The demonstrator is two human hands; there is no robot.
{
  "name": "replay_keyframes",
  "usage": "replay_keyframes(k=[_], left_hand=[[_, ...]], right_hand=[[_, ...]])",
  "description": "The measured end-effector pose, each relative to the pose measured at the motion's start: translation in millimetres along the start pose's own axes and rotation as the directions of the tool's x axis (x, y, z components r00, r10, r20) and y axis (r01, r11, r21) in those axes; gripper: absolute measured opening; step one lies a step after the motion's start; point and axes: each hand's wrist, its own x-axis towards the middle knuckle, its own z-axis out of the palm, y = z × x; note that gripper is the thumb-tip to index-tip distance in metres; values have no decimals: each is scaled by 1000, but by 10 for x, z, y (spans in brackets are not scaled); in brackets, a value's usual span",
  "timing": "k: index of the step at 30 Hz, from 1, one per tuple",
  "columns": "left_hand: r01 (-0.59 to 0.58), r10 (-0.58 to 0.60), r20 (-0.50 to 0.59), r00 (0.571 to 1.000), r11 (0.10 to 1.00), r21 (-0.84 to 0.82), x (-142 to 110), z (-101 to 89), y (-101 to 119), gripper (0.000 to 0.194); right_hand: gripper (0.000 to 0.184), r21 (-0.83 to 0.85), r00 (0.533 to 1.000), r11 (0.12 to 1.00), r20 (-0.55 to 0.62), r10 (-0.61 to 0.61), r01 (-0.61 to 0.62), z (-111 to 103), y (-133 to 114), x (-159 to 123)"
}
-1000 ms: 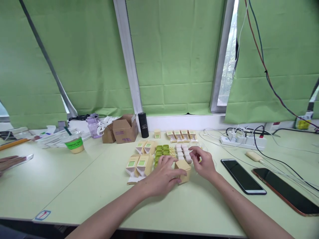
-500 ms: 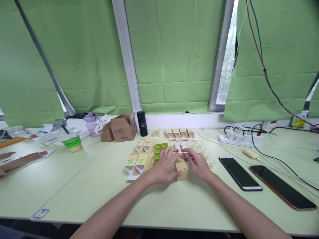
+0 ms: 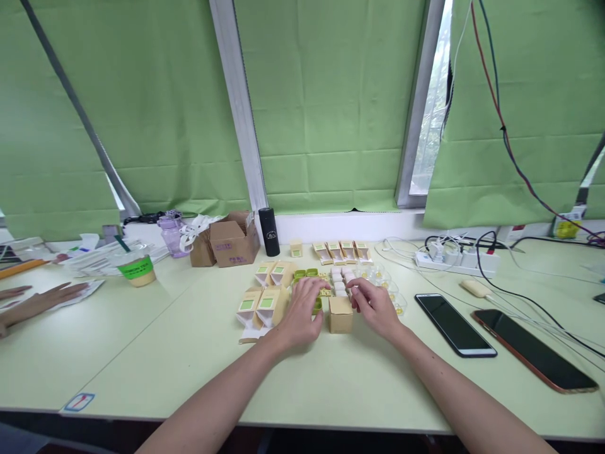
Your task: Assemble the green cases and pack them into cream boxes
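Small carton (image 3: 341,317) stands closed; my left hand (image 3: 299,315) beside it, released; right hand (image 3: 377,307) curled near its corner, grip unclear. Closing seems done; lifting would need light side pressure.

Illumination at my fingers (image 3: 309,289) is bright, even and diffuse. Daylight is visible behind and to the right of them, through the window gap (image 3: 428,132), which is pale and nearly washed out. The green blind (image 3: 328,107) beyond them glows softly. Shadows under my fingers are faint; below the near edge of the table (image 3: 165,359), the area is dark. Small highlights mark the clear plastic cups (image 3: 399,304) right of my fingers. Wide-angle distortion tilts the window posts (image 3: 239,104) outside my fingers. Fine detail around my fingers is soft.
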Motion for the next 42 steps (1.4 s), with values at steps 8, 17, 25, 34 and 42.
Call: replay_keyframes(k=[8,17,25,34,42], left_hand=[[-46,48,76,996,999,-26,-32,-10,84,55],[19,-20,14,1000,999,28,-21,12,32,49],[105,-102,-28,994,988,110,-16,45,17,46],[150,-165,117,979,981,127,-52,84,126,56],[232,-233,36,972,972,32,-75,234,166,46]], right_hand=[[27,-44,1000,999,-21,23,-24,7,17,19],[28,-63,999,998,-41,21,-23,20,4,5],[30,36,999,999,-41,29,-28,16,9,0],[31,-51,987,998,-163,17,-26,12,2,-1],[29,-88,983,996,-182,-22,6,39,8,-12]])
